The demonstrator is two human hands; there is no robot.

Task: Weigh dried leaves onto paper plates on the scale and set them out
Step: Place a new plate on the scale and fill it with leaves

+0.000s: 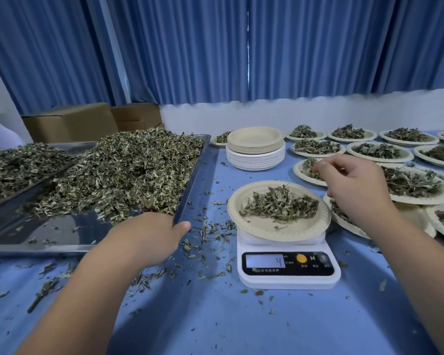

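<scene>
One plate (267, 228) on scale (287, 278); our right hand (354, 183) hovers over its right rim, loosely curled, empty; our left hand (149, 239) at tray (36, 234) right edge, nearer leaf pile (123, 170), grip hidden.

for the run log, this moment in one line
left hand: steel tray rim | right hand: raised, curled | white scale: beige paper plate of dried leaves

Past the rim of the shiny steel tray (69, 226), my left hand (149, 237) hides its own fingers; only the thumb shows. My right hand (354, 185) covers part of a leaf-filled cream paper plate (298, 172), and whether its fingertips pinch anything I cannot tell. The round paper plate (287, 228) on the white digital scale (290, 280) hides its weighing platform. The scale's button labels are too small to read.
</scene>
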